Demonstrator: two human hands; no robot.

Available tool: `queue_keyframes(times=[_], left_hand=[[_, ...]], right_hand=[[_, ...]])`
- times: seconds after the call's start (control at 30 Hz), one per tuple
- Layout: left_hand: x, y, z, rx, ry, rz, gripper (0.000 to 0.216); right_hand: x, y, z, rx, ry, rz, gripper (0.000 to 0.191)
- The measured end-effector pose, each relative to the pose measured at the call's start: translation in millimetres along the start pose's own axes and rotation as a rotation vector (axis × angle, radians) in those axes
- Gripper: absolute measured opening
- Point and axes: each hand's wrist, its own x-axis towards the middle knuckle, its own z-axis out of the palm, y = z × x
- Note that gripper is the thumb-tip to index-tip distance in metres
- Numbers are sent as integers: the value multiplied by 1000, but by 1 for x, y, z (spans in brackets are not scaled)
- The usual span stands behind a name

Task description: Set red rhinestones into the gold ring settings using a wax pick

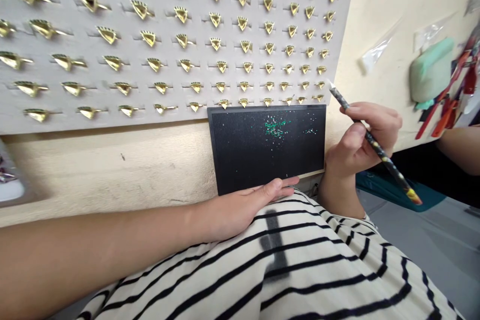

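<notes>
My right hand [369, 132] pinches a picker pencil [378, 150] with a dark patterned barrel and a pale tip. That tip points up and left, close to the lower right corner of a grey foam board [180, 45]. Rows of gold rings [221, 66] with triangular heads stand in the board's slits, dark stones along their upper edges. Just below the board lies a black ribbed tray [243, 160], scattered with tiny green and clear stones [275, 127]. My left hand [247, 205] rests along the tray's near edge with its fingers stretched out.
Small clear plastic bags [380, 47] lie on the pale table [150, 170] at right. Beyond them are a mint-green wrapped bundle [431, 70] and red strips [450, 105]. Another person's arm [461, 147] shows at the right edge. A clear container [11, 180] sits at far left.
</notes>
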Motion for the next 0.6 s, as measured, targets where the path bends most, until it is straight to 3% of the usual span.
queue_keyframes(times=[0.6], left_hand=[[1, 2, -1, 30, -5, -7, 51]], right_hand=[[1, -1, 0, 20, -8, -31, 18]])
